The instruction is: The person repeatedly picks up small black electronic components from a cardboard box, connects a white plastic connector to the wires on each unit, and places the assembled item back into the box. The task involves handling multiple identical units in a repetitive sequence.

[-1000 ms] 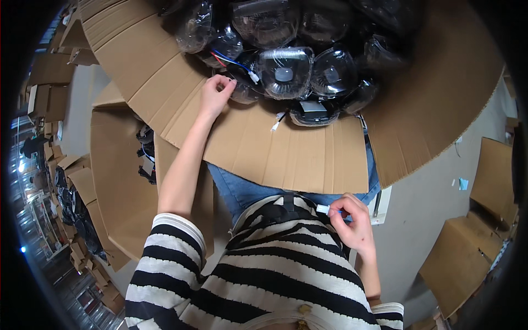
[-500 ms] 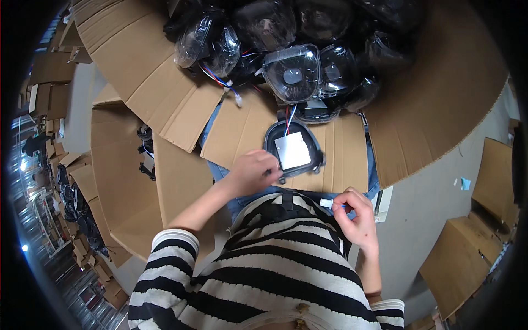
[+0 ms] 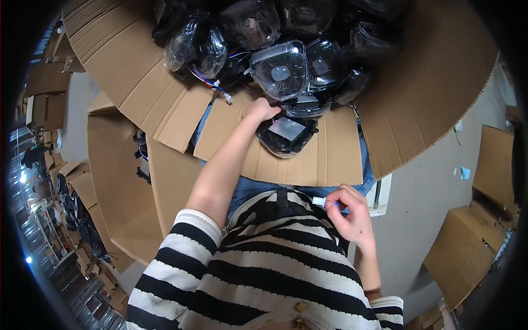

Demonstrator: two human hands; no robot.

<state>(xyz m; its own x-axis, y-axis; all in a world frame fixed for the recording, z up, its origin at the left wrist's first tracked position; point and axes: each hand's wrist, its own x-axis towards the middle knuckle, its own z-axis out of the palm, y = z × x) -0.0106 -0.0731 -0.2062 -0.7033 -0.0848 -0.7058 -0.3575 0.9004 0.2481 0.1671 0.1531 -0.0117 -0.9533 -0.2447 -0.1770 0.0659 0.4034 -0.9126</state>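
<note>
My left hand [image 3: 261,110] reaches forward and grips the upper left edge of a black lamp housing [image 3: 286,135] with a pale square patch on its back, lying on a cardboard flap [image 3: 324,159]. Just beyond it sits a pile of clear-lensed headlight units [image 3: 278,69] with red and blue wires [image 3: 212,82]. My right hand [image 3: 349,217] stays close to my striped shirt and pinches a small white connector [image 3: 320,202] between thumb and fingers.
A large open cardboard box [image 3: 429,93] holds the lamps at the top. More cardboard boxes [image 3: 118,176] stand on the left and a box [image 3: 467,242] at the lower right. Grey floor [image 3: 418,203] shows on the right. Dark parts fill shelving at the far left.
One second ago my left hand was out at the pile; half a second ago it was back near my body, with one lamp housing on the flap. Now it grips that housing. The right hand barely moved.
</note>
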